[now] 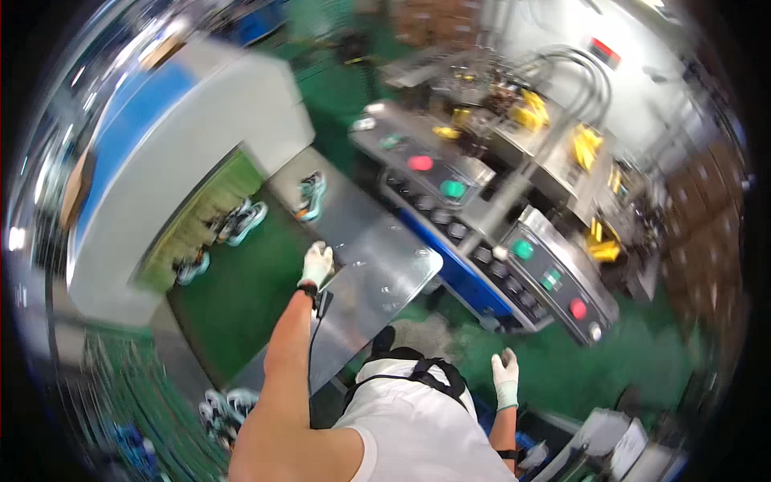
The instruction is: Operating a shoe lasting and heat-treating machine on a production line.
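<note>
My left hand point(318, 263), in a white glove, is at the edge where the green conveyor belt point(241, 305) meets the metal table point(377, 273). Its short-looking fingers point away from me, loosely bent, and I see nothing in them. Beyond it a sneaker point(312, 195) with a pale teal sole stands on the metal surface. More sneakers point(245, 223) sit on the belt by the machine's fringed opening, one shoe point(191, 267) farther left. My right hand point(505, 377), also gloved, hangs at my right side, fingers apart and holding nothing.
A white and blue tunnel-like machine point(193, 153) covers the belt's far end. Ahead to the right stands a press machine with button panels point(554, 277) and yellow parts point(586, 146). Several shoes point(229, 408) lie at lower left. Grey boxes point(602, 434) are near my right arm.
</note>
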Tool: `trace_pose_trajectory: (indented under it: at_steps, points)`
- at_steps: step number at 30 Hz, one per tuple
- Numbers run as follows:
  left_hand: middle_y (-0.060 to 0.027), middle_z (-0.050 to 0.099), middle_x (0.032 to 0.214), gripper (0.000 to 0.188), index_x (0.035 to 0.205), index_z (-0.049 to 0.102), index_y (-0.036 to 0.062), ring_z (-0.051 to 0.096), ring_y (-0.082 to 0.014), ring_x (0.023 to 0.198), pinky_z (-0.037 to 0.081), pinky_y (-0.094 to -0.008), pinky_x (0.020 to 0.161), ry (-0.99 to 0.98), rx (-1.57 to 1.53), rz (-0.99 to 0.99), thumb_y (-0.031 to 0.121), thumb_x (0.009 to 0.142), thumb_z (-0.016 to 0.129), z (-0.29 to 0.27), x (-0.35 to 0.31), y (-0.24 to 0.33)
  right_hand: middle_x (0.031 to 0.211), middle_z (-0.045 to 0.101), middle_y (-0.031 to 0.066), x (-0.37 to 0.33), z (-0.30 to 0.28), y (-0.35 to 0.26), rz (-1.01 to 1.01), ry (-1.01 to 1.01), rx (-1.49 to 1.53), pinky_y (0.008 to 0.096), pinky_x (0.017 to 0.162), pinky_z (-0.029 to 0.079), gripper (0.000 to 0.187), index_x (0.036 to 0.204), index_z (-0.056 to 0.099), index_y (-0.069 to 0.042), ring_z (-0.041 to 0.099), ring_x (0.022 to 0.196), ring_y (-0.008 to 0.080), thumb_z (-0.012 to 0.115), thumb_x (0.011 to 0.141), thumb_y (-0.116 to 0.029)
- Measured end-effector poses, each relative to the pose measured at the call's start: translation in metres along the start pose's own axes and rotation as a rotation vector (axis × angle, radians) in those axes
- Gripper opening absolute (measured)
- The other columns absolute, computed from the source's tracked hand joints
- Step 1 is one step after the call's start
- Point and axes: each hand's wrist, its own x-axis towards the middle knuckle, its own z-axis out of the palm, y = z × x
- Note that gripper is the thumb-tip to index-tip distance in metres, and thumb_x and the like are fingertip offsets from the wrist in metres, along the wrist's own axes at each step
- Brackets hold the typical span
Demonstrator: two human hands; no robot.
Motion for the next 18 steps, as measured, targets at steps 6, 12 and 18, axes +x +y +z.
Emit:
trace_pose_trajectory:
  at_steps: [6,12,18]
  points:
    - [-0.0199,0.063,0.114,0.054,0.137,0.046,-0.0047,0.067,-0.0236,0.086,0.059,-0.0365,0.073,0.328,-0.238,-0.419,0.021,0.092,0.061,-0.166,-0.031,-0.139,0.132,0.058,0.023,0.05,0.077,-0.02,-0.026,-0.238,-0.384,0.0375,0.105,0.044,0.061,0.135,0.047,0.009,0.058,0.122,0.0285,0.071,0.087,-0.019]
    - [-0.0361,0.04,0.141,0.083,0.145,0.028,-0.0123,0.04,-0.0479,0.132,0.032,-0.0463,0.114,0.778,0.32,-0.34,0.031,0.086,0.068,-0.281,-0.031,-0.282,0.138,0.052,0.0268,0.037,0.135,-0.065,0.068,-0.43,-0.534,0.0388,0.108,0.041,0.064,0.137,0.043,0.011,0.052,0.129,0.0313,0.07,0.088,-0.02]
    - [-0.0288,0.044,0.139,0.074,0.147,0.035,0.001,0.042,-0.0468,0.127,0.036,-0.049,0.108,0.947,0.239,-0.038,0.03,0.088,0.069,-0.442,0.09,-0.248,0.12,0.065,0.0236,0.028,0.15,-0.105,0.18,-0.454,-0.876,0.0357,0.097,0.049,0.061,0.131,0.049,0.012,0.064,0.111,0.0285,0.071,0.086,-0.024]
